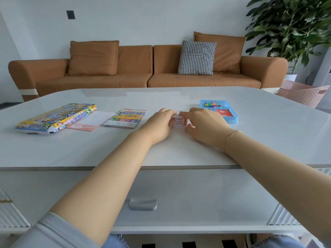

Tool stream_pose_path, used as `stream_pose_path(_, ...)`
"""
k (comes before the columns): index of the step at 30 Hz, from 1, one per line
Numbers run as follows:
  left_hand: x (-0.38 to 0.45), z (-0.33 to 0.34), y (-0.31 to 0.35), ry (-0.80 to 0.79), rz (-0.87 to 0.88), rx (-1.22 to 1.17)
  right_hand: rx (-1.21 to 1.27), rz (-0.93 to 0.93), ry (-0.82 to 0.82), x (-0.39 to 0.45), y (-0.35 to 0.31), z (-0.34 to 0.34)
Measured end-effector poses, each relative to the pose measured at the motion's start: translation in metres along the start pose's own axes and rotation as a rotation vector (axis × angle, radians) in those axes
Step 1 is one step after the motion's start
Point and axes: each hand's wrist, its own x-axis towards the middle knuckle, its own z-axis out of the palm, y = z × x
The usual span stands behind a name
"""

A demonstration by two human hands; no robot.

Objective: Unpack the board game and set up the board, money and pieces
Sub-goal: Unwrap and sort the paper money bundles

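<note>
Two hands' fingers pinching play money, between folded board and blue tray.

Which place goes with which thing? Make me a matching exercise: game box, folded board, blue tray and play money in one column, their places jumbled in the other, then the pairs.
Things:
1. game box
2. folded board
3. blue tray
4. play money

Places:
A. held between the left hand and the right hand
B. far left on the table
C. right of both hands, holding coloured pieces
D. flat between the box and the hands

Pairs: 1-B, 2-D, 3-C, 4-A
</note>
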Motion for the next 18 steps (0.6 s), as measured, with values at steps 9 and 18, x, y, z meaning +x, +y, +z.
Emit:
stream_pose_path(9, 0.0, -0.001, 0.001, 0.032, 0.021, -0.003, 0.061, 0.019, 0.026, 0.001, 0.004, 0.002)
stream_pose_path(18, -0.001, -0.002, 0.003, 0.017, 0.009, 0.001, 0.108, 0.108, 0.045, 0.002, 0.01, -0.002)
